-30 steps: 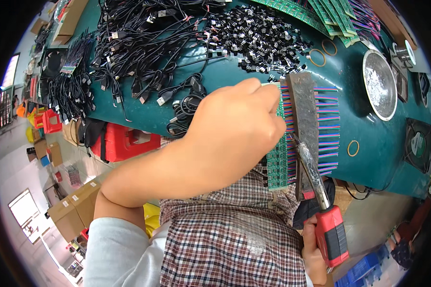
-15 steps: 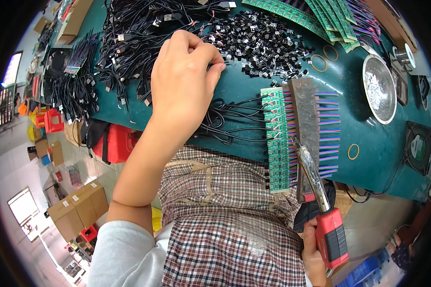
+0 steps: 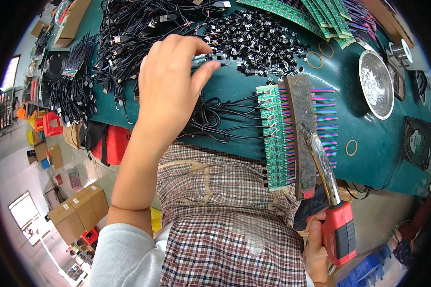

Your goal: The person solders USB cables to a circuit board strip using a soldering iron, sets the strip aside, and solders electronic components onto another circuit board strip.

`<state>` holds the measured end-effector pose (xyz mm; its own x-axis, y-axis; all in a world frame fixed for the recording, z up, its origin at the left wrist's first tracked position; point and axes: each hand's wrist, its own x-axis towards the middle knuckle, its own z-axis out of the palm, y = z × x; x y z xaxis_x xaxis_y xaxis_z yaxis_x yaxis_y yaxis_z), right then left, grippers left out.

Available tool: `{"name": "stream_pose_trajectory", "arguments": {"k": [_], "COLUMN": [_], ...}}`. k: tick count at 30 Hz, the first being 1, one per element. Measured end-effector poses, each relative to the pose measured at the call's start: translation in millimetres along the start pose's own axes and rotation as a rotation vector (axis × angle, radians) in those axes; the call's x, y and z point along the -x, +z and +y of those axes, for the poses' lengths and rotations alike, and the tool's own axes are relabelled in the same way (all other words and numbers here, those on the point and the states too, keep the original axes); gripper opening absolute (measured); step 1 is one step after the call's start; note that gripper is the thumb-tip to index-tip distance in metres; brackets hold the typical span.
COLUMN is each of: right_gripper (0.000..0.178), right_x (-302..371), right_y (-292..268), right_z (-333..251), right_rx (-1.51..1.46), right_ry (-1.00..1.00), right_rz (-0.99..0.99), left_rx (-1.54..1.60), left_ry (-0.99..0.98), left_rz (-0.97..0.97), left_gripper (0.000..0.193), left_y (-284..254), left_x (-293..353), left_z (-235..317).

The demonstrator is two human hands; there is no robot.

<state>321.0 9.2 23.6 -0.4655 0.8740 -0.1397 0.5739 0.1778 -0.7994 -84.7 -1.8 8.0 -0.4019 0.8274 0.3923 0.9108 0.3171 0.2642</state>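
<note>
My left hand hovers over the black USB cables, thumb and forefinger spread, with nothing visible between them. In my right hand is a red and black soldering gun, its metal barrel slanting up to the left. The tip appears over a dark worn bar; contact cannot be told. This bar lies across rows of red, blue and dark wires that run to a green circuit board panel. Several black cables join the panel's upper left side.
Beyond the panel is a heap of small black connectors. Green boards are stacked at the far edge. To the right are a metal bowl, a solder spool, rubber bands and a fan. A red stool stands below the table's left edge.
My left thumb and forefinger have parted from a near pinch, and the hand has shifted slightly left. The soldering gun has moved right, its tip leaving the panel's wire edge for the bar.
</note>
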Motion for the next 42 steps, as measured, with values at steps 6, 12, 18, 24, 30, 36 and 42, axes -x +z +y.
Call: {"name": "stream_pose_trajectory", "arguments": {"k": [6, 12, 18, 24, 30, 36, 42], "right_gripper": [0.023, 0.024, 0.059, 0.051, 0.064, 0.059, 0.059], "right_x": [-10, -31, -72, -104, -100, -100, -101], "right_y": [-6, -3, 25, 48, 43, 40, 34], "right_z": [-13, -15, -57, -60, -70, -88, -85], "right_rx": [0.132, -0.003, -0.16, 0.026, -0.379, -0.823, -0.907], "right_ry": [-0.044, -0.15, 0.017, -0.346, -0.014, 0.045, 0.116], "right_rz": [0.032, -0.113, -0.139, -0.046, -0.079, 0.048, 0.308], "left_rx": [0.127, 0.266, 0.647, 0.682, 0.805, 1.199, 1.109], "left_ry": [-0.054, -0.097, 0.015, 0.086, 0.063, -0.125, -0.192], "left_rz": [0.042, 0.166, -0.399, -0.427, -0.451, -0.401, -0.268], "left_gripper": [0.013, 0.006, 0.013, 0.016, 0.015, 0.012, 0.008], "left_y": [-1, -41, -40, -29, -29, -22, -34], "left_x": [0, -6, 24, 30, 33, 52, 47], "left_z": [-5, 26, 80, 91, 92, 109, 93]}}
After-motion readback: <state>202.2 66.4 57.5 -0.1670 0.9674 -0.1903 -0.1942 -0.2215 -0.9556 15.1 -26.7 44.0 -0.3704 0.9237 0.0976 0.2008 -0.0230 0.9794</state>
